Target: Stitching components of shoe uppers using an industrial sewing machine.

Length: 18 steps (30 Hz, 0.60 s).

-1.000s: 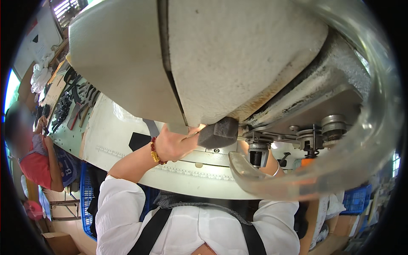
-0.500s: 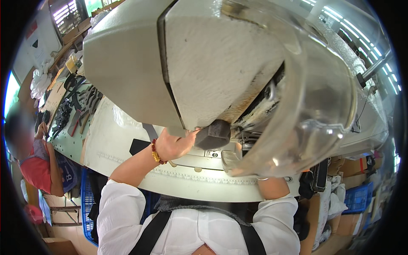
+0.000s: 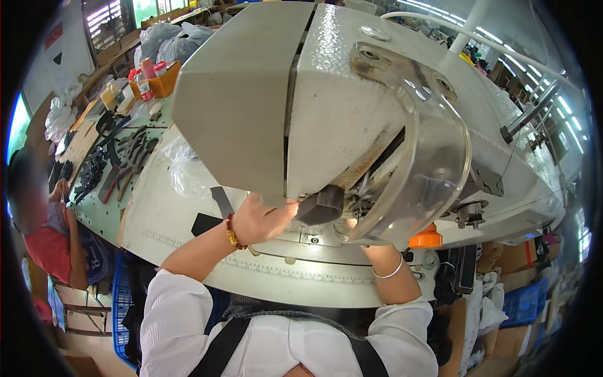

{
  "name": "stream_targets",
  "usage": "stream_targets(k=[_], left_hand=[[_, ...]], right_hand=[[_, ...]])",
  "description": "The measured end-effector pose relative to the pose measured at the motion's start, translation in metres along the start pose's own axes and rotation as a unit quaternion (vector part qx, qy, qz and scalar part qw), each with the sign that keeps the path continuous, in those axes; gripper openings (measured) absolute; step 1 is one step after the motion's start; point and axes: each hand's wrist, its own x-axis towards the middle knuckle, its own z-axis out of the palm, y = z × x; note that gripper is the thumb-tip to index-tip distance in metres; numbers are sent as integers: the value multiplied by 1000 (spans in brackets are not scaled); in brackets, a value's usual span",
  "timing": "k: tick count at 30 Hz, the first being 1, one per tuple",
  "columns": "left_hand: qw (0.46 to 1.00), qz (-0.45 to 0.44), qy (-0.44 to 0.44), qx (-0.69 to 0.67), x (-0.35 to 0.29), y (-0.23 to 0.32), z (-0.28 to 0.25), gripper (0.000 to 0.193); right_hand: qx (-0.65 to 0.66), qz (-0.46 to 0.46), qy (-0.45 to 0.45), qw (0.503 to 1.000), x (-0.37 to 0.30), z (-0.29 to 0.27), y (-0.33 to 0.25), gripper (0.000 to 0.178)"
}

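Work is occurring at the sewing machine; completion unverified.
I am observing left hand and right hand beside it, fingers mostly hidden; grasp I cannot tell.

glossy clr plastic guard, rough-ish ptd metal mach., matt cloth sleeve

sewing machine: pale grey, angular-ended, standing on counter | clear curved guard: on machine's right | dark grey block: faceted, at machine's near end, just right of left hand
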Motion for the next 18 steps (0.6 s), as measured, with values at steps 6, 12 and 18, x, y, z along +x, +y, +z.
stream_targets(k=[6, 12, 18], left_hand=[[994, -85, 6, -74, -3, 0, 5, 19], [986, -153, 58, -43, 20, 11, -7, 8], [962, -235, 27, -135, 31, 43, -38, 6]], right_hand=[[-53, -12, -3, 999, -7, 7, 0, 19], [245, 176, 78, 950, 40, -26, -1, 7], [-10, 73, -194, 978, 57, -148, -14, 7]])
